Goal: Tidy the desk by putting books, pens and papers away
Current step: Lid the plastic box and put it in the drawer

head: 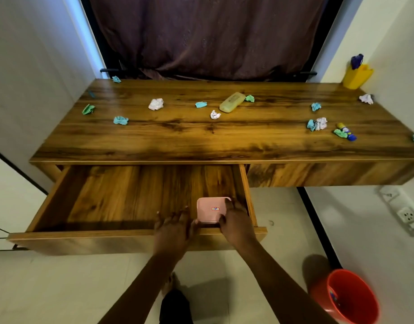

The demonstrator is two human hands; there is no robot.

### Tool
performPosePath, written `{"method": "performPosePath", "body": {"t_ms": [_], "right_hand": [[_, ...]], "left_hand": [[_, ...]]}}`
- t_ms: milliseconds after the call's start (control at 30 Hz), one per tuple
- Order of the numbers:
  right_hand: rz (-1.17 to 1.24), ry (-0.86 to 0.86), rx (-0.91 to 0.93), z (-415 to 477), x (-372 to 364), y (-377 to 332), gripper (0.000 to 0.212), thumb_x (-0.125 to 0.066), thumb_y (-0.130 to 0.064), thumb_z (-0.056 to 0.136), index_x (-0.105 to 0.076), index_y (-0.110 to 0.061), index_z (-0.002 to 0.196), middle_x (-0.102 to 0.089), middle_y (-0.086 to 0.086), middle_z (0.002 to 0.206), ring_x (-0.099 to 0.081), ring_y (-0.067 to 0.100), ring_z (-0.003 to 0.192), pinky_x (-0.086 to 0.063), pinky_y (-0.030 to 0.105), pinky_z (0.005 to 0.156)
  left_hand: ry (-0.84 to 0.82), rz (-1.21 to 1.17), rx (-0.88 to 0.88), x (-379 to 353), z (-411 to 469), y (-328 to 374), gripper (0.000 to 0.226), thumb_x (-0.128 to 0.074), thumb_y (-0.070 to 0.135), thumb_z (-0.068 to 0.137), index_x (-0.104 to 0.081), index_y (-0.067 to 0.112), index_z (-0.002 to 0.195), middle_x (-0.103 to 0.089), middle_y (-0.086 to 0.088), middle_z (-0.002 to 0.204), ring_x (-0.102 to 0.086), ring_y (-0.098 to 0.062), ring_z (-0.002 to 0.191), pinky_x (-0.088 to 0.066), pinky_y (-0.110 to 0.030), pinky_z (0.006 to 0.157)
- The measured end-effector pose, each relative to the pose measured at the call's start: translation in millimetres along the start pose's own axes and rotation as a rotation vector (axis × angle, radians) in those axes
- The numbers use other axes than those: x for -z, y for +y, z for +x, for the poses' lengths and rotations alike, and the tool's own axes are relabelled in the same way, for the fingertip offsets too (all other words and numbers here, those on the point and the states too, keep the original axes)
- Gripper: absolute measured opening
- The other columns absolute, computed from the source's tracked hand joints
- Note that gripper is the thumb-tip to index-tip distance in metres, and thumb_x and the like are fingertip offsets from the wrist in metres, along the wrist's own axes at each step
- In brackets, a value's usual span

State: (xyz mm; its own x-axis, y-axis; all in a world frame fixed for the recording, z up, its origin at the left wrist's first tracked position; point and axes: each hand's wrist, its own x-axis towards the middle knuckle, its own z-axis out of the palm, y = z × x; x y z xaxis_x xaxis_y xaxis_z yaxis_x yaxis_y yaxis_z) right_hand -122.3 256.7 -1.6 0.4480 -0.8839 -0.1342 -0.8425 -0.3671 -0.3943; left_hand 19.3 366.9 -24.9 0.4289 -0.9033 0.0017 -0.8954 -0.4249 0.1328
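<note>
Early stage: right hand (236, 222) grips a pink plastic box (212, 210) at the front right of the open drawer (108, 199), left hand (173, 226) splayed flat beside it holding nothing; crumpled papers (155, 104), glue stick (347, 133) and yellowish bottle (232, 102) still to clear off the desk (201, 136).

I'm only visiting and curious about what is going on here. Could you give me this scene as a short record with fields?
drawer: the left drawer stands pulled out
pink box: pink box at the drawer's front right corner
right hand: the right hand grips the box's right side
left hand: the left hand is open, fingers spread beside the box
desk top: the desk top has scattered crumpled papers and a yellow bottle lying down
back right corner: yellow cup
floor: red bucket
</note>
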Motion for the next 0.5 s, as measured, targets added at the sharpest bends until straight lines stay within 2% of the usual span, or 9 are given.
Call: {"method": "performPosePath", "body": {"t_ms": [67, 167, 267, 367, 500], "right_hand": [[-0.106, -0.024, 0.208, -0.2, -4.8, -5.5, 0.058, -0.047, -0.031, 0.095, -0.022, -0.020, 0.147, -0.018, 0.004, 0.156, -0.016, 0.026, 0.144, -0.017, 0.043, 0.116], [-0.167, -0.101, 0.380, 7.4, -16.3, -17.5, 0.057, -0.040, -0.035, 0.097, -0.018, -0.024, 0.149, -0.006, 0.001, 0.159, -0.001, 0.022, 0.147, -0.006, 0.047, 0.116], [-0.151, -0.144, 0.348, 12.2, -23.7, -18.9, 0.056, -0.037, -0.037, 0.098, -0.015, -0.028, 0.148, -0.005, -0.002, 0.159, 0.001, 0.020, 0.147, -0.003, 0.051, 0.115], [-0.169, -0.120, 0.319, 11.7, -20.2, -15.0, 0.055, -0.042, -0.033, 0.096, -0.020, -0.029, 0.146, -0.017, -0.002, 0.156, -0.008, 0.022, 0.146, -0.009, 0.054, 0.115], [-0.141, -0.153, 0.327, 13.2, -16.7, -10.4, 0.058, -0.048, -0.025, 0.093, -0.023, -0.030, 0.145, -0.021, -0.003, 0.155, -0.011, 0.023, 0.145, -0.013, 0.056, 0.114]], "left_hand": [[0.134, -0.022, -0.042, -10.6, -11.4, -14.7, 0.063, -0.016, 0.057, 0.095, -0.063, 0.022, 0.118, -0.068, -0.001, 0.117, -0.059, -0.023, 0.116, -0.020, -0.051, 0.113], [0.146, -0.054, -0.060, -11.9, -17.4, -17.4, 0.059, -0.019, 0.051, 0.097, -0.066, 0.020, 0.115, -0.067, -0.002, 0.118, -0.056, -0.023, 0.117, -0.024, -0.047, 0.110], [0.139, -0.042, -0.041, -10.1, -17.1, -13.1, 0.059, -0.019, 0.049, 0.097, -0.064, 0.018, 0.118, -0.064, -0.002, 0.123, -0.054, -0.023, 0.122, -0.027, -0.045, 0.107], [0.165, -0.052, -0.034, -12.3, -17.3, -12.7, 0.054, -0.024, 0.046, 0.096, -0.065, 0.018, 0.117, -0.064, -0.002, 0.123, -0.054, -0.024, 0.121, -0.031, -0.045, 0.103], [0.234, -0.069, -0.044, -13.8, -17.0, -11.3, 0.048, -0.030, 0.043, 0.095, -0.066, 0.018, 0.115, -0.065, -0.003, 0.122, -0.054, -0.025, 0.121, -0.033, -0.046, 0.102]]}}
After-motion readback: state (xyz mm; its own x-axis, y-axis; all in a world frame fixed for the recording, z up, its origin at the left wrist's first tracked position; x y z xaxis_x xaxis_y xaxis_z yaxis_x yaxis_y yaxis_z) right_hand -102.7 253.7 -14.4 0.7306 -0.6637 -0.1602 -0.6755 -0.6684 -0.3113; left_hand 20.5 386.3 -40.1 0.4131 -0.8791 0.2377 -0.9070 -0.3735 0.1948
